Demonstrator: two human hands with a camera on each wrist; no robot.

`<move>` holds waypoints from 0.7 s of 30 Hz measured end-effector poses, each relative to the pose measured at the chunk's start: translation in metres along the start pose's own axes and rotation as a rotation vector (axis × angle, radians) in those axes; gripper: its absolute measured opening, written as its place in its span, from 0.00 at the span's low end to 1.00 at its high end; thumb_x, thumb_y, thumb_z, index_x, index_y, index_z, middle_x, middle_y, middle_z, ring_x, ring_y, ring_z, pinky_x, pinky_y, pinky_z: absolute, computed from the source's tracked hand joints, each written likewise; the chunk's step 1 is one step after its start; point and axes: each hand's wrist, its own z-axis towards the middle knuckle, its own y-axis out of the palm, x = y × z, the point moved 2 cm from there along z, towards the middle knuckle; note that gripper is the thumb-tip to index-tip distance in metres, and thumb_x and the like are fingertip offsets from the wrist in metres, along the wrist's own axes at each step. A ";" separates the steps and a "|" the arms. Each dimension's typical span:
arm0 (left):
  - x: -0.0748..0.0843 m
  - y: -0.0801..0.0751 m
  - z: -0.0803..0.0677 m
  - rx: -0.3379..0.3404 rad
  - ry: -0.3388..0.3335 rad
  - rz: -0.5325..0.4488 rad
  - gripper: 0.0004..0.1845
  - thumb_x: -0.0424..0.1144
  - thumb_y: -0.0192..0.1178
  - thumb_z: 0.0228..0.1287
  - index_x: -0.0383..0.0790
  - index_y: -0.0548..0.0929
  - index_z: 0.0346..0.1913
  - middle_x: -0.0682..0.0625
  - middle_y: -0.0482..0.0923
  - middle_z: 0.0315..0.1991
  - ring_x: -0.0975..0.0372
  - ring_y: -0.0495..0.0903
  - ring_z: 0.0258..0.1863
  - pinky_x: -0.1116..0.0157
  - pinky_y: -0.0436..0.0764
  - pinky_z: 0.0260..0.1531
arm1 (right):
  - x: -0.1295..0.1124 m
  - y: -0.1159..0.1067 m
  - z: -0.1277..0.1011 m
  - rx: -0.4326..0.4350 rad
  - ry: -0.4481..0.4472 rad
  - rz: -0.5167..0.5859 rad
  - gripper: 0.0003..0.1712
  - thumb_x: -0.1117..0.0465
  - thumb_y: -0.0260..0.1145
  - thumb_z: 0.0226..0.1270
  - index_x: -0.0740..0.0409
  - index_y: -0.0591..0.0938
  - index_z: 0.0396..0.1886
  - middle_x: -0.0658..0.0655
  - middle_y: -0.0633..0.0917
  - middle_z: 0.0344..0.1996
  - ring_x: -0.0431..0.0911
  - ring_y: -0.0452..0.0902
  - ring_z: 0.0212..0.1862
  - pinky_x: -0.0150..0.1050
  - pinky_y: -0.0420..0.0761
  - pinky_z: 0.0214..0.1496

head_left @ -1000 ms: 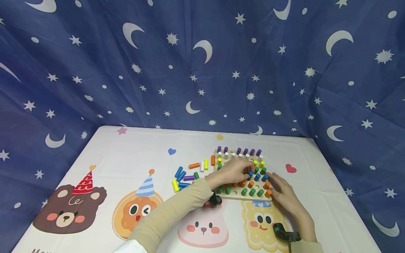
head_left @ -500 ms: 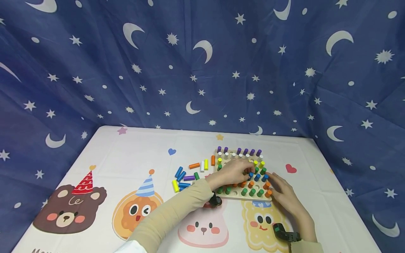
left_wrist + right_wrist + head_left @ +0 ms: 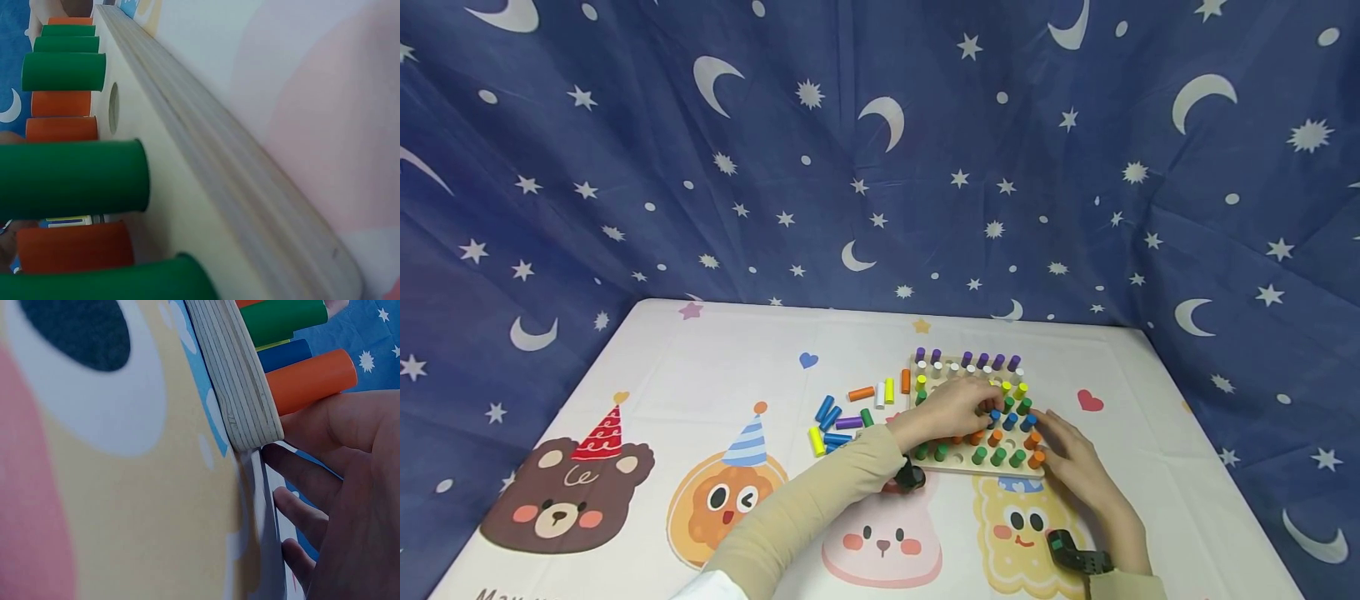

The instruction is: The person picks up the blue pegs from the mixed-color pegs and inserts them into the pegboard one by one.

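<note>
A wooden pegboard holds rows of coloured pegs. My left hand reaches over it from the left, fingers bent down, with thumb and fingertips at a blue peg in the blue row. The hand covers the board's middle-left. In the left wrist view, green pegs stand close to the camera, and the fingertips are hidden. My right hand rests along the board's right edge. In the right wrist view its fingers lie against the board's corner, the thumb by an orange peg.
Loose pegs lie left of the board, including an orange peg, a purple peg, a yellow peg and several blue ones. The white tablecloth carries cartoon prints. A blue curtain with moons and stars hangs behind.
</note>
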 end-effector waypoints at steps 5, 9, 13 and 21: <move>0.000 -0.001 0.000 0.002 0.003 -0.001 0.09 0.36 0.63 0.61 0.49 0.83 0.44 0.57 0.82 0.38 0.69 0.75 0.37 0.75 0.72 0.39 | 0.000 0.000 0.000 0.002 -0.004 0.005 0.33 0.64 0.56 0.66 0.55 0.64 0.72 0.71 0.55 0.73 0.71 0.47 0.73 0.75 0.49 0.65; 0.001 -0.002 0.000 0.003 0.005 -0.009 0.09 0.36 0.63 0.61 0.49 0.83 0.44 0.57 0.83 0.39 0.69 0.75 0.37 0.76 0.72 0.40 | 0.001 0.000 0.000 0.003 -0.009 0.010 0.33 0.64 0.56 0.66 0.55 0.64 0.72 0.71 0.55 0.73 0.71 0.47 0.73 0.75 0.49 0.65; 0.001 -0.003 -0.001 0.005 0.008 -0.027 0.09 0.36 0.63 0.61 0.49 0.83 0.45 0.58 0.82 0.40 0.69 0.76 0.39 0.76 0.73 0.41 | 0.001 -0.001 -0.001 0.004 -0.017 0.018 0.32 0.64 0.56 0.67 0.54 0.64 0.71 0.72 0.56 0.73 0.71 0.47 0.73 0.75 0.49 0.65; 0.003 -0.008 -0.009 0.030 -0.003 -0.088 0.12 0.36 0.62 0.62 0.47 0.82 0.49 0.57 0.83 0.45 0.68 0.78 0.45 0.74 0.75 0.48 | 0.002 0.000 -0.001 -0.004 -0.004 0.017 0.33 0.63 0.56 0.67 0.53 0.64 0.72 0.71 0.55 0.73 0.71 0.46 0.73 0.75 0.49 0.65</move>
